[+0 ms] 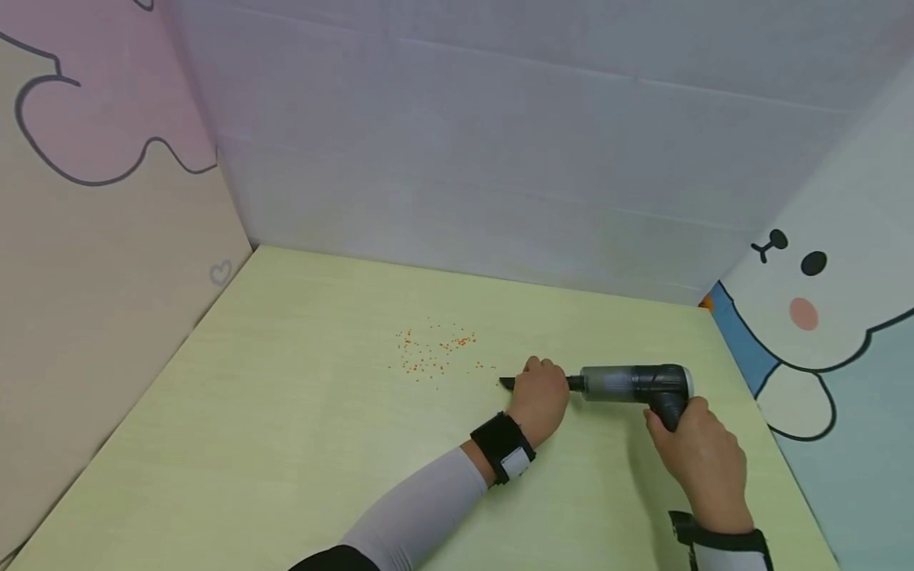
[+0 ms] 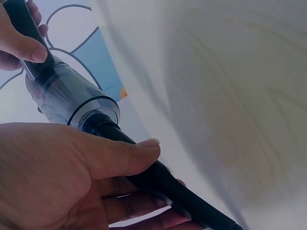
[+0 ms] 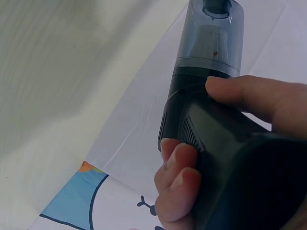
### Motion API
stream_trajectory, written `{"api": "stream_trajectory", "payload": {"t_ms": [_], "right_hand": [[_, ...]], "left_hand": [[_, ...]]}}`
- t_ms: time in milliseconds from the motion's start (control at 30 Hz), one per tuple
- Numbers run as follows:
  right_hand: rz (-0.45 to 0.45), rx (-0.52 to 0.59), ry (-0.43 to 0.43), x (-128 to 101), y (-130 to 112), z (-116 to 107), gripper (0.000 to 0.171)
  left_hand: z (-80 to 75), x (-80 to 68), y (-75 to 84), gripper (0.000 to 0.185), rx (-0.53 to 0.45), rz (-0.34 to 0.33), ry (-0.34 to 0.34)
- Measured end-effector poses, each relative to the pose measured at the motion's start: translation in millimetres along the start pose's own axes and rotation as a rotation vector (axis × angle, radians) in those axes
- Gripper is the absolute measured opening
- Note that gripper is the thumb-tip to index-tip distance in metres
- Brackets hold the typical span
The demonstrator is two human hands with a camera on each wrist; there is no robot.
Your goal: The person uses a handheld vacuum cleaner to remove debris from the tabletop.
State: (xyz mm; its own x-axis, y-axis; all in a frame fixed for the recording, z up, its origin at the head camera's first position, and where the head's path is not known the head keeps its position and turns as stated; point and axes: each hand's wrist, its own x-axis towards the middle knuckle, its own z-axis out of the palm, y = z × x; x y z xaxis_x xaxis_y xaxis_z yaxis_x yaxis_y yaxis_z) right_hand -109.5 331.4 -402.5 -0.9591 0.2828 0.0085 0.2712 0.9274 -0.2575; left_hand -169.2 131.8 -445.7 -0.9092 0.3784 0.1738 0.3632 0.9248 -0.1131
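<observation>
We start with the pale tabletop (image 1: 250, 396), which carries the work. Over its right half is the handheld vacuum (image 1: 610, 384), its motor end toward the right edge and its clear canister (image 3: 209, 43) facing left. The right hand (image 1: 707, 460) has its fingers and thumb closed round the vacuum's handle. The left hand (image 1: 540, 399) is closed on the slim black nozzle (image 2: 168, 184), thumb across it and fingers underneath, with no slack that we can see. Orange specks (image 1: 444, 346) lie scattered about the middle of the tabletop, nearer its far edge, just beyond the nozzle's tip on the left. We judge the step in hand to be lining up the nozzle for suction, most specks uncollected. The next move calls for guiding the tip leftward, low over the scatter. From the head view we cannot tell whether the tip touches the tabletop.
</observation>
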Motion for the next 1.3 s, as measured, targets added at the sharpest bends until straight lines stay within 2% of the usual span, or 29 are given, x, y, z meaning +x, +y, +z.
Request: {"api": "stream_trajectory", "payload": {"t_ms": [433,700,1300], "right_hand": [[-0.005,0.007,-0.002,-1,-1,-2,0.058],[-0.010,0.007,0.006,0,-1,-2,0.057],[-0.015,0.007,0.033,7,-8,2,0.057]], "left_hand": [[-7.8,-3.9,-1.3,0.018,0.038,0.006,0.029],[-4.4,1.5,0.3,0.018,0.018,-0.007,0.002],[1.5,11.2,-4.8,0.020,0.021,-0.040,0.036]]}}
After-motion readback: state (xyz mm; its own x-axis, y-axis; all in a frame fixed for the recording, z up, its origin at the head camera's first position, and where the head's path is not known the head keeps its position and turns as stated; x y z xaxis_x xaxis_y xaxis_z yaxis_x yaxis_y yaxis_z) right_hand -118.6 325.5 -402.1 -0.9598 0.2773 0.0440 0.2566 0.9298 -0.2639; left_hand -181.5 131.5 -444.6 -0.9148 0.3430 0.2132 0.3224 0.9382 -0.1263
